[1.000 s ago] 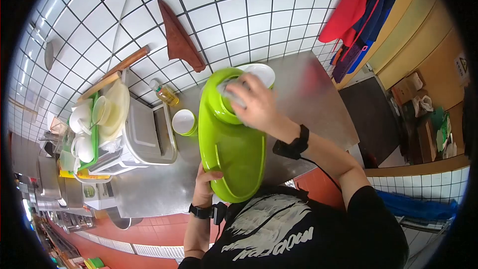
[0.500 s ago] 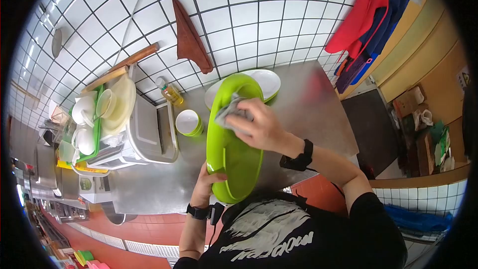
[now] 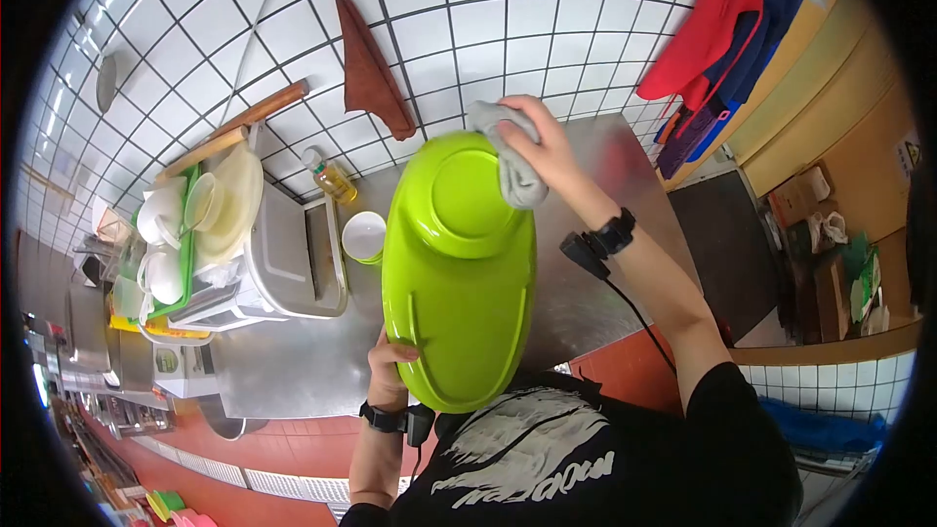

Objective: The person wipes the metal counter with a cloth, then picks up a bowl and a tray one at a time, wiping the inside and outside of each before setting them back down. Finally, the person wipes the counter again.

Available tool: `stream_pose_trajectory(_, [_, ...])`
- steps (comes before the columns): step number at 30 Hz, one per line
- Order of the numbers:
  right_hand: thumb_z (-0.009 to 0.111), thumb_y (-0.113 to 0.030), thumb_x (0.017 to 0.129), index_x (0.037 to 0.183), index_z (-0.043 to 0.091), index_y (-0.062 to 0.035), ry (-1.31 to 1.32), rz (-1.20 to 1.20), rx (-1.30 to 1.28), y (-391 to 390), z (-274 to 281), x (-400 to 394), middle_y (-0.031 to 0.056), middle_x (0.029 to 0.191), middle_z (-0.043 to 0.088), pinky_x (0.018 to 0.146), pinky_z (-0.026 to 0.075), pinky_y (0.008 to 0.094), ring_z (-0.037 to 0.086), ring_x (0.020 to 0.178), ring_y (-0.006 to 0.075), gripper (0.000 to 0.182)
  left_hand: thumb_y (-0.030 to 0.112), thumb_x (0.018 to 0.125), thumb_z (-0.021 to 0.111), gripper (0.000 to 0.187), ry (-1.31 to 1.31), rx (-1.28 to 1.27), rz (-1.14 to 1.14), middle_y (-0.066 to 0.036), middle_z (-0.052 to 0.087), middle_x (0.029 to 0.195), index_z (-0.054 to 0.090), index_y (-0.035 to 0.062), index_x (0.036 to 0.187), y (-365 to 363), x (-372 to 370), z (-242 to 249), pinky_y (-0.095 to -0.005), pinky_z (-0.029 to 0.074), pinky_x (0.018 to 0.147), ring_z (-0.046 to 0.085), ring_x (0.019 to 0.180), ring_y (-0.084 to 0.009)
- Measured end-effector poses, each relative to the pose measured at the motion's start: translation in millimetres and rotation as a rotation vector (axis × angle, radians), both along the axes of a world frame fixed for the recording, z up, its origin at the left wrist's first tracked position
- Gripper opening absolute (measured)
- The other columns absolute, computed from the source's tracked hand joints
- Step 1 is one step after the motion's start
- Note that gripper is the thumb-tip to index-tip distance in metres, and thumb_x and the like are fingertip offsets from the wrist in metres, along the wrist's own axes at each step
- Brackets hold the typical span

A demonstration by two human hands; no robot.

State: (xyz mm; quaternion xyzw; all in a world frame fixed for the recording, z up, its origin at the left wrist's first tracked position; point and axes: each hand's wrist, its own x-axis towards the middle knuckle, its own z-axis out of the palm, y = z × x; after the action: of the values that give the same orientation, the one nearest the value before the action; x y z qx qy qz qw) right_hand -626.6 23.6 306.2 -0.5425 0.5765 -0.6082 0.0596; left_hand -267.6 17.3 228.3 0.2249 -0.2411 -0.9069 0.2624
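A long bright green compartment plate (image 3: 459, 303) is held upright over the metal table, with its underside and round foot ring facing me. My left hand (image 3: 388, 369) grips its lower left edge, thumb on the near face and the other fingers hidden behind. In my right hand (image 3: 543, 148) is a grey cloth (image 3: 517, 161), bunched against the plate's upper right rim. A small white-and-green bowl (image 3: 364, 236) stands just left of the plate, partly covered by it.
Left on the metal table (image 3: 283, 371) stands a grey-white bin (image 3: 283, 249) beside a green tray of white dishes (image 3: 166, 273). An oil bottle (image 3: 332, 179) is near the tiled wall. A brown cloth (image 3: 371, 68) hangs there; red clothing (image 3: 688, 34) hangs right.
The green plate has turned so its underside faces me more squarely. My right hand with the cloth has moved up and right to the rim. White dishes behind the plate are now hidden.
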Motion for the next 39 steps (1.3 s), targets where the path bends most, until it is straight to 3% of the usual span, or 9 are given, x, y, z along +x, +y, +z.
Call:
stream_pose_trajectory(2, [0.066,-0.012,0.09,0.113,0.06,-0.0017,-0.197,-0.005,-0.041,9.6,-12.0,3.2,0.0123,0.104,0.06,0.089,0.046,0.0314,0.059,0.1,0.0254,0.026,0.003,0.058,0.05,0.07,0.049,0.015,-0.001,-0.019,0.063,0.112,0.052,-0.0034,0.127,-2.7,0.9,-8.0,-0.0407,0.055,0.088,0.063,0.099,-0.0344])
stream_pose_trajectory(4, [0.065,-0.009,0.09,0.112,0.06,-0.0008,-0.118,-0.04,-0.082,21.5,-12.3,11.8,0.0115,0.105,0.06,0.089,0.046,0.032,0.058,0.1,0.0245,0.024,0.007,0.059,0.051,0.071,0.125,0.183,0.049,-0.019,0.063,0.115,0.052,-0.0031,0.129,-2.6,-7.5,-6.8,-0.0423,0.055,0.089,0.064,0.1,-0.0356])
stream_pose_trajectory(10, [0.064,-0.002,0.084,0.108,0.063,-0.0014,-0.026,-0.01,-0.061,54.8,-20.2,31.5,0.0133,0.109,0.06,0.093,0.044,0.0345,0.056,0.104,0.0282,0.024,0.022,0.076,0.057,0.059,0.209,0.174,0.043,-0.019,0.064,0.118,0.054,-0.0017,0.129,-17.5,-41.3,-0.3,-0.0441,0.056,0.088,0.065,0.102,-0.0346])
stream_pose_trajectory(16, [0.069,-0.006,0.075,0.105,0.066,-0.0086,0.192,0.091,-0.049,102.9,-30.1,88.7,0.0127,0.113,0.06,0.092,0.045,0.042,0.057,0.104,0.031,0.03,0.032,0.097,0.051,0.049,0.148,0.201,0.179,-0.017,0.062,0.126,0.05,0.0015,0.135,-26.0,-66.5,4.6,-0.0439,0.053,0.095,0.064,0.109,-0.0324])
stream_pose_trajectory(19, [0.071,-0.008,0.076,0.109,0.067,-0.009,0.355,0.23,0.009,111.7,-32.2,91.0,0.0129,0.116,0.06,0.092,0.045,0.0422,0.056,0.106,0.0333,0.033,0.038,0.101,0.048,0.051,0.13,0.212,0.144,-0.016,0.061,0.128,0.048,0.0027,0.138,-15.5,-69.8,16.4,-0.0439,0.052,0.096,0.063,0.112,-0.0318])
stream_pose_trajectory(23, [0.069,-0.007,0.082,0.111,0.068,-0.0068,0.158,-0.081,-0.016,64.1,-60.6,34.5,0.0138,0.112,0.063,0.09,0.045,0.0409,0.058,0.102,0.0317,0.028,0.036,0.1,0.049,0.05,0.178,0.237,0.077,-0.016,0.061,0.129,0.048,0.0032,0.138,-13.1,-59.9,-7.6,-0.0441,0.052,0.097,0.063,0.112,-0.0318])
stream_pose_trajectory(26, [0.069,-0.006,0.082,0.108,0.068,-0.0052,0.04,-0.044,0.029,42.2,-59.3,5.4,0.0126,0.107,0.064,0.088,0.045,0.0387,0.058,0.1,0.0318,0.026,0.035,0.1,0.049,0.049,0.269,0.259,0.028,-0.016,0.06,0.13,0.049,0.0034,0.138,-16.1,-63.4,-9.9,-0.0439,0.052,0.097,0.062,0.113,-0.0314])
stream_pose_trajectory(35, [0.07,-0.011,0.077,0.102,0.07,-0.009,0.158,0.042,0.0,91.6,-28.3,91.8,0.0119,0.108,0.063,0.086,0.045,0.0396,0.056,0.101,0.0312,0.025,0.037,0.102,0.047,0.048,0.131,0.089,0.269,-0.015,0.062,0.126,0.05,0.0024,0.134,-40.3,-98.3,38.5,-0.0418,0.051,0.097,0.062,0.111,-0.0294])
stream_pose_trajectory(39, [0.073,-0.015,0.071,0.107,0.069,-0.0156,0.456,-0.056,-0.105,91.9,-27.7,142.8,0.0111,0.121,0.058,0.088,0.044,0.0443,0.055,0.104,0.0323,0.036,0.043,0.101,0.047,0.05,0.113,0.023,0.371,-0.013,0.063,0.12,0.049,0.0043,0.133,-20.0,-119.0,55.6,-0.0409,0.052,0.093,0.063,0.108,-0.0274])
